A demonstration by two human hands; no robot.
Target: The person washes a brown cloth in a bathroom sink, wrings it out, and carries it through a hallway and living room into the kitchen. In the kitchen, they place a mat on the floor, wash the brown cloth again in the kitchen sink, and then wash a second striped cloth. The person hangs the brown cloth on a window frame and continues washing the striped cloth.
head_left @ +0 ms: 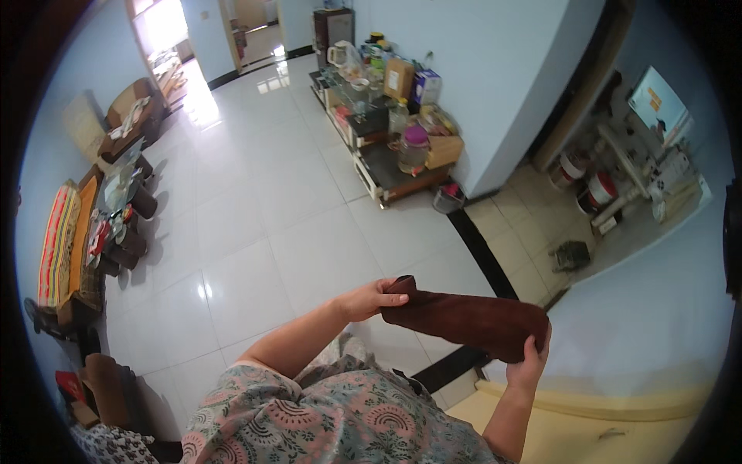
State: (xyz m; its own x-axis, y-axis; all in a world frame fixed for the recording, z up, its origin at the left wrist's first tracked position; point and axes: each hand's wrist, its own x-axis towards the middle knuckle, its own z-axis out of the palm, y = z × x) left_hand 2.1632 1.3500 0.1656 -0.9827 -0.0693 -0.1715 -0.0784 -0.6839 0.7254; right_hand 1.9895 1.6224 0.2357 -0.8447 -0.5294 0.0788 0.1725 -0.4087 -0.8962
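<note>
A dark brown folded cloth point(471, 320) is stretched lengthwise between my two hands, in front of my body and above the floor. My left hand point(369, 301) pinches its left end, thumb on top, where a small corner sticks up. At the wider right end, my right hand point(532, 354) grips the edge with the thumb on the near face; its other fingers are hidden behind the cloth. The cloth slopes slightly down toward the right.
Ahead stands a low cabinet point(410, 184) crowded with jars, bottles and boxes, a small bin point(448, 198) beside it. A yellow surface point(556, 429) lies close on my right. Along the left are a sofa point(81, 247) and a glass table point(116, 193). Buckets point(597, 192) stand at the right.
</note>
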